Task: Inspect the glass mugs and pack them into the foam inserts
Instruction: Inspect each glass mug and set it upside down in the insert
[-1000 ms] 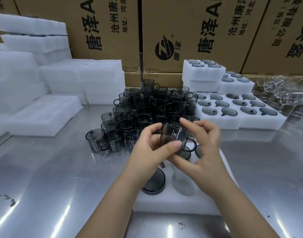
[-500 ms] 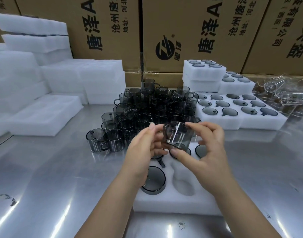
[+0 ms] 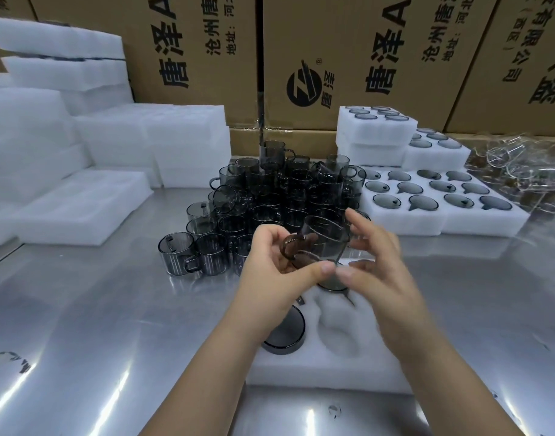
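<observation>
Item: one smoky glass mug (image 3: 325, 243), rim up, which we hold above the foam insert (image 3: 332, 372). Our left hand (image 3: 279, 275) curls round the handle, thumb at the base. Our right hand (image 3: 376, 278) pinches base and far wall, fingers loosely spread. Stock: mug pile (image 3: 269, 196), 12 o'clock; filled inserts (image 3: 442, 225), 2 o'clock.

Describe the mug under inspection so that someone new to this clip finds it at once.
On the steel table, a pile of smoky mugs stands mid-table. Just in front of it, above the near foam insert, the left hand and right hand hold one mug. It alone is in hand, tilted, its handle by the left hand.
</observation>
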